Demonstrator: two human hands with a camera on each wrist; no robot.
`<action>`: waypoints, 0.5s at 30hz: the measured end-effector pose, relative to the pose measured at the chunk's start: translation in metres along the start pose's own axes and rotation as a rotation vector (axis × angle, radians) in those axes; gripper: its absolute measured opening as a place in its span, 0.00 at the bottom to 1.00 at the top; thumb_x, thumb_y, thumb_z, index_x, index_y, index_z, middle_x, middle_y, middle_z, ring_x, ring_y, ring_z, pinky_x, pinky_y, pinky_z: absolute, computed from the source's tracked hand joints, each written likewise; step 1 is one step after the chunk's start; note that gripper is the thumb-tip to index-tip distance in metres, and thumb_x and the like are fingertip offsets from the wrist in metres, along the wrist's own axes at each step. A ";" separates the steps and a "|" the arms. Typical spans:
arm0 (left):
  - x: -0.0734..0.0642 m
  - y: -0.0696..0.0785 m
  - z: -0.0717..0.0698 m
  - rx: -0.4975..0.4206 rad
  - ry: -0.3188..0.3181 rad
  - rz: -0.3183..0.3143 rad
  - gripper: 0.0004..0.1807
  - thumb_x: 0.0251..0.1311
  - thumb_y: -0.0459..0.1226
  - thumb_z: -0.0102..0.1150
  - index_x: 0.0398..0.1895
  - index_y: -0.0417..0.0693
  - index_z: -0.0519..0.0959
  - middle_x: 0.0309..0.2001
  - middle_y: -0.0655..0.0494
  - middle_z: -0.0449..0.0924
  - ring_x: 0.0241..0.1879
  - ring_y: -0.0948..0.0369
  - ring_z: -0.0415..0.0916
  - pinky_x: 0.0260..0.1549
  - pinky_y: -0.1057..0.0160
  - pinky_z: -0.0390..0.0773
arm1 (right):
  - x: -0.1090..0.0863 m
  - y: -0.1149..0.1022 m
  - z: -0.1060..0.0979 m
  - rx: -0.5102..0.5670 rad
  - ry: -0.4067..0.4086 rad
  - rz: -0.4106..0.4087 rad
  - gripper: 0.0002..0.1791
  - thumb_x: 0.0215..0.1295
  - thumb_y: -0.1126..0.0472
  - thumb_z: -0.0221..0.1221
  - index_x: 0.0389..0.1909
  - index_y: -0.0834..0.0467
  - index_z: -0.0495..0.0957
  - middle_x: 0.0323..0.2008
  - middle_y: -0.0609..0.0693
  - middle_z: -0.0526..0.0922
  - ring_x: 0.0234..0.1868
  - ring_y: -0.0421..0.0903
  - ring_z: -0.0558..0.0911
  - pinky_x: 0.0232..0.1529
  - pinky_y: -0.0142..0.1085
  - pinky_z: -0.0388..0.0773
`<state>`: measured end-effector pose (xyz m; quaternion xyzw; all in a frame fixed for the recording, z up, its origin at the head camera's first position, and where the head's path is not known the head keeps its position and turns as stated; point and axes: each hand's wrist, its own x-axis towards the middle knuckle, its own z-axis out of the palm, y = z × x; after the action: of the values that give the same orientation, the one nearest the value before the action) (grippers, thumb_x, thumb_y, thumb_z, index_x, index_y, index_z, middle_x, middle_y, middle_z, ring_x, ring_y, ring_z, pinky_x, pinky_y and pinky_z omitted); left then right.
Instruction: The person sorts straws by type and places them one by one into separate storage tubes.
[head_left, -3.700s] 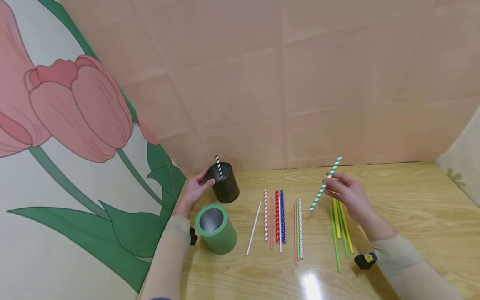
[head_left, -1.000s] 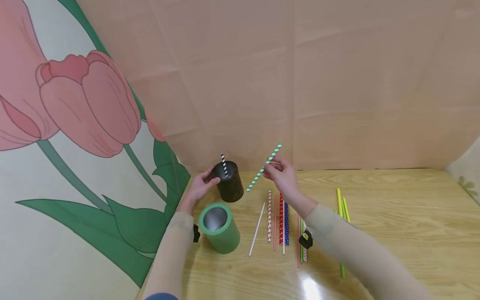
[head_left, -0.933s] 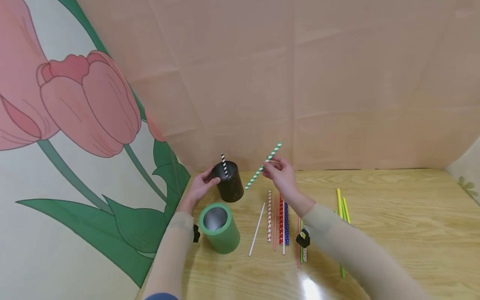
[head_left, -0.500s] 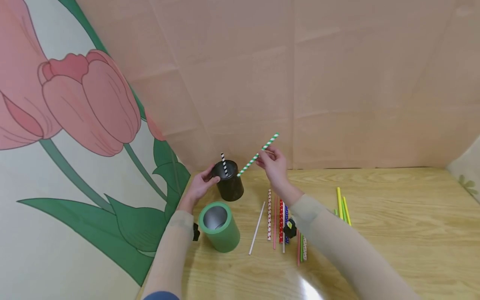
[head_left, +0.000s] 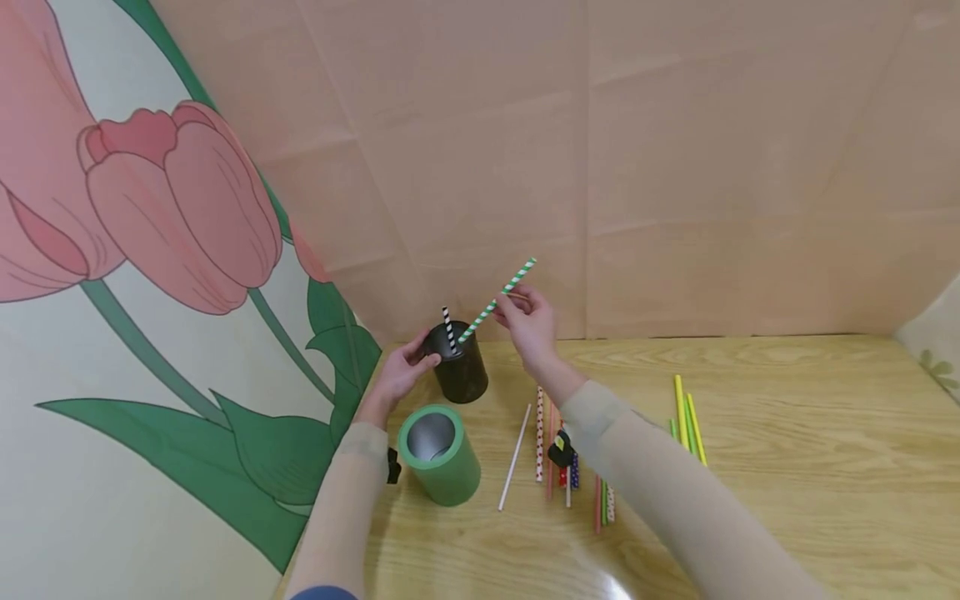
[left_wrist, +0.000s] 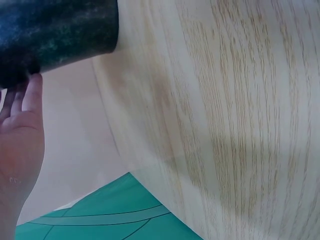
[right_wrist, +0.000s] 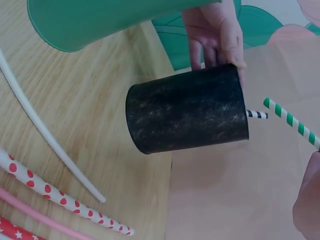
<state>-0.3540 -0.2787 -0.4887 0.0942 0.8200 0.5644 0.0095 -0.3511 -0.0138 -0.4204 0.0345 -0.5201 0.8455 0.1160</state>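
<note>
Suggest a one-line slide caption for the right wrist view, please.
Right hand holds a green-striped straw near the black cup, which the left hand grips.

striped straw [head_left: 480,318]: green-white | cup [head_left: 461,375]: black | canister [head_left: 452,477]: green | spotted straw [head_left: 539,433]: red-on-white

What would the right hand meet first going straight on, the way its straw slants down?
Likely the black cup, whose opening lies under the lower end of the green straw. Depth is unclear; the black-striped straw might come first.
</note>
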 end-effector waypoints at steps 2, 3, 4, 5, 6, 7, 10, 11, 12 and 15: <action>0.001 0.000 0.001 0.006 0.004 -0.002 0.38 0.77 0.38 0.65 0.84 0.45 0.60 0.80 0.40 0.61 0.78 0.48 0.64 0.72 0.49 0.70 | 0.001 -0.001 0.003 -0.014 -0.012 0.002 0.18 0.74 0.70 0.65 0.59 0.73 0.76 0.43 0.57 0.85 0.39 0.48 0.88 0.47 0.39 0.89; 0.001 -0.001 0.001 0.007 0.006 -0.002 0.38 0.77 0.39 0.65 0.85 0.45 0.60 0.81 0.41 0.60 0.78 0.48 0.63 0.72 0.49 0.70 | 0.002 -0.001 0.004 -0.021 -0.018 0.004 0.17 0.74 0.71 0.65 0.59 0.73 0.76 0.44 0.59 0.85 0.39 0.48 0.88 0.47 0.38 0.89; 0.002 -0.001 0.001 0.002 0.008 -0.003 0.38 0.77 0.38 0.65 0.84 0.45 0.60 0.81 0.41 0.60 0.78 0.48 0.63 0.72 0.48 0.70 | 0.003 -0.001 0.006 -0.032 -0.025 0.010 0.18 0.74 0.71 0.65 0.59 0.74 0.76 0.46 0.61 0.85 0.39 0.48 0.88 0.46 0.38 0.89; 0.003 -0.001 0.002 -0.002 0.010 -0.005 0.38 0.77 0.38 0.65 0.84 0.45 0.60 0.81 0.41 0.61 0.78 0.48 0.63 0.72 0.48 0.69 | 0.004 -0.001 0.007 -0.039 -0.034 0.016 0.19 0.74 0.71 0.64 0.60 0.75 0.76 0.48 0.64 0.85 0.39 0.48 0.87 0.46 0.37 0.89; 0.003 0.000 0.002 -0.006 0.014 -0.006 0.38 0.77 0.38 0.65 0.84 0.45 0.60 0.81 0.41 0.61 0.78 0.48 0.63 0.72 0.48 0.69 | 0.005 0.000 0.008 -0.050 -0.042 0.023 0.19 0.74 0.71 0.64 0.61 0.75 0.76 0.50 0.67 0.85 0.39 0.47 0.87 0.46 0.36 0.88; 0.004 0.000 0.002 -0.010 0.016 -0.008 0.38 0.77 0.38 0.65 0.84 0.45 0.60 0.80 0.41 0.61 0.78 0.48 0.63 0.72 0.48 0.69 | 0.006 0.000 0.009 -0.060 -0.051 0.032 0.19 0.74 0.72 0.64 0.61 0.76 0.75 0.52 0.70 0.84 0.39 0.46 0.87 0.45 0.35 0.88; 0.005 -0.001 0.003 -0.010 0.025 -0.016 0.38 0.77 0.38 0.65 0.84 0.46 0.60 0.80 0.41 0.61 0.78 0.49 0.63 0.73 0.49 0.68 | 0.010 0.004 0.012 -0.091 -0.081 0.059 0.20 0.74 0.73 0.63 0.62 0.77 0.75 0.56 0.74 0.81 0.40 0.44 0.87 0.45 0.34 0.88; 0.005 -0.001 0.003 -0.008 0.026 -0.015 0.38 0.77 0.38 0.65 0.84 0.46 0.60 0.80 0.41 0.61 0.78 0.49 0.63 0.73 0.49 0.68 | 0.011 0.006 0.013 -0.098 -0.090 0.067 0.19 0.74 0.73 0.63 0.62 0.76 0.75 0.57 0.75 0.81 0.40 0.43 0.87 0.46 0.35 0.88; 0.006 -0.002 0.003 -0.007 0.026 -0.013 0.38 0.77 0.39 0.65 0.84 0.45 0.60 0.80 0.41 0.61 0.78 0.49 0.63 0.73 0.49 0.68 | 0.012 0.008 0.013 -0.109 -0.096 0.072 0.18 0.73 0.73 0.63 0.61 0.75 0.76 0.56 0.74 0.82 0.41 0.43 0.87 0.48 0.36 0.88; 0.006 -0.003 0.003 -0.003 0.026 -0.012 0.39 0.76 0.39 0.65 0.84 0.46 0.60 0.81 0.42 0.61 0.78 0.49 0.63 0.73 0.48 0.68 | 0.014 0.012 0.015 -0.138 -0.112 0.085 0.17 0.74 0.73 0.63 0.59 0.74 0.77 0.54 0.69 0.84 0.43 0.44 0.87 0.53 0.43 0.87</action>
<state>-0.3601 -0.2760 -0.4921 0.0820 0.8197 0.5670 0.0024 -0.3688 -0.0300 -0.4211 0.0515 -0.5838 0.8086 0.0528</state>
